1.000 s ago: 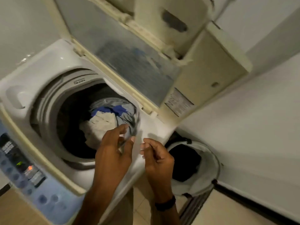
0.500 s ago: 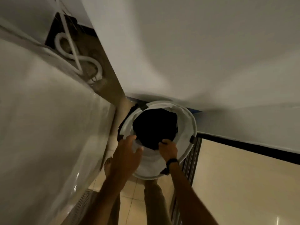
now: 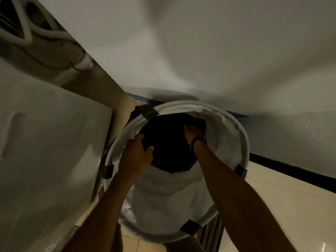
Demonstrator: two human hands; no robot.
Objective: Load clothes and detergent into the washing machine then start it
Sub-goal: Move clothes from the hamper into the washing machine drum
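The dark garment (image 3: 169, 142) lies in the white laundry basket (image 3: 243, 142) beside the washing machine (image 3: 45, 142). The left hand (image 3: 135, 155) and right hand (image 3: 193, 132) each have fingers curled into it. Hauled up carelessly, it could drag the liner (image 3: 163, 200) or slip from one grip. Half a second ago the hands only reached its near edge.

Black clothes (image 3: 171, 150) inside white hamper (image 3: 163, 206)

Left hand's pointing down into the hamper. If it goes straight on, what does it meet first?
The dark garment: the left hand points into the white hamper and its fingers look curled onto that cloth's near edge, so nothing lies between. How deep the pile goes is unclear.
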